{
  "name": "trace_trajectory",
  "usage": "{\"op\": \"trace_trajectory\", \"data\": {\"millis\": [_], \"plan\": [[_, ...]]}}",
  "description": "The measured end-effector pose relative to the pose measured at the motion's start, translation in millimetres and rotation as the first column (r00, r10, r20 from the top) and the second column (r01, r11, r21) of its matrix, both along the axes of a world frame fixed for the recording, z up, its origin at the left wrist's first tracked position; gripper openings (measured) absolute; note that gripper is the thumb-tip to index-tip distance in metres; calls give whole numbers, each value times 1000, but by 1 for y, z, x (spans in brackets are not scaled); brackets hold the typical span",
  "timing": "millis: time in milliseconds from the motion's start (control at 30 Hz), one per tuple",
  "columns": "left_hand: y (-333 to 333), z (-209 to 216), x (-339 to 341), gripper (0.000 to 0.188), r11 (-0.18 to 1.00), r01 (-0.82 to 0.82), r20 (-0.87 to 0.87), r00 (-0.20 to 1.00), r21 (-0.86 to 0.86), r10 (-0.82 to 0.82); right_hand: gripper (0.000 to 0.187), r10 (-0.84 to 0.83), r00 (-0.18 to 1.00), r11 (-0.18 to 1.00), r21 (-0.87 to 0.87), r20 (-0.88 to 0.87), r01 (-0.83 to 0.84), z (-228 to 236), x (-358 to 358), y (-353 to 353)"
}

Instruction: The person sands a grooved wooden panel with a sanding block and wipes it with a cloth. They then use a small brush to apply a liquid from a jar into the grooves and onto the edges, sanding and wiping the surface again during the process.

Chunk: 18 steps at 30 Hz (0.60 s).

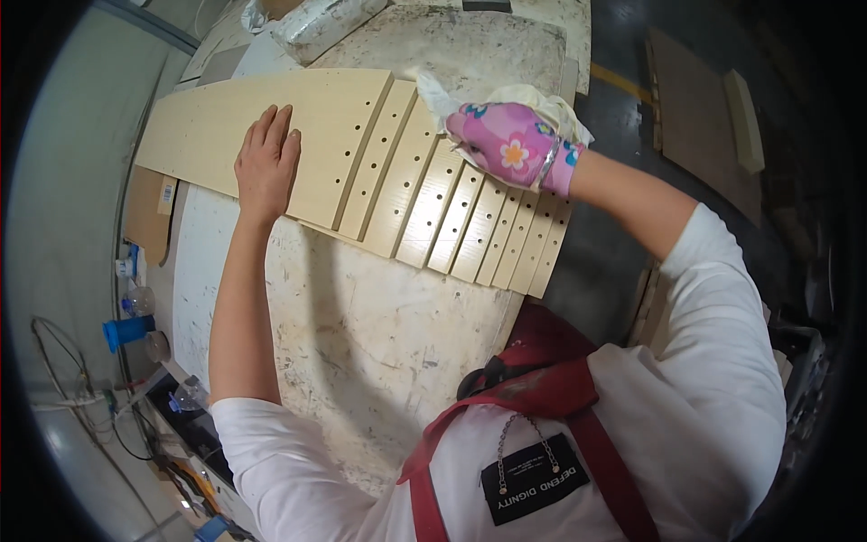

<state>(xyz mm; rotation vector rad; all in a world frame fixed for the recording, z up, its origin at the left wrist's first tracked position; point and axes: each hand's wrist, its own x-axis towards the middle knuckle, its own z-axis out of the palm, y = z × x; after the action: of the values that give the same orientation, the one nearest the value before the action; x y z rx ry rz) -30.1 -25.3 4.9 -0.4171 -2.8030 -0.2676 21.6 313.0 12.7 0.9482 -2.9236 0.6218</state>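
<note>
Several pale wooden boards lie fanned in a stepped stack, each with dark drilled holes near its exposed end. My bare left hand (267, 167) rests flat on the top board (203, 117), its fingers stretched out and close together. A pink flowered glove (515, 152) covers my right hand (492, 135), which is closed on a whitish cloth (533, 96) over the far side of the stepped ends (423, 217). Part of the cloth sticks out past the fingers, touching the boards. My right fingertips are partly hidden by the glove and cloth.
Under the boards is a stained white worktable (379, 334). A plastic-wrapped bundle (330, 27) lies at its far side. Along the left stand a blue container (126, 332) and a clear bottle (188, 395), near loose cables (77, 370). A large panel (700, 117) lies low at the right.
</note>
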Motion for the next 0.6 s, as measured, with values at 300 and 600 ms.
{"op": "trace_trajectory", "data": {"millis": [300, 600], "plan": [[1, -1, 0, 46, 1000, -5, 7, 1000, -2, 5, 14, 11, 998, 999, 54, -55, -8, -6, -12, 7], [0, 1, 4, 45, 1000, -7, 15, 1000, 27, 7, 13, -74, 995, 997, -11, -65, 74, -15, -4, 16]]}}
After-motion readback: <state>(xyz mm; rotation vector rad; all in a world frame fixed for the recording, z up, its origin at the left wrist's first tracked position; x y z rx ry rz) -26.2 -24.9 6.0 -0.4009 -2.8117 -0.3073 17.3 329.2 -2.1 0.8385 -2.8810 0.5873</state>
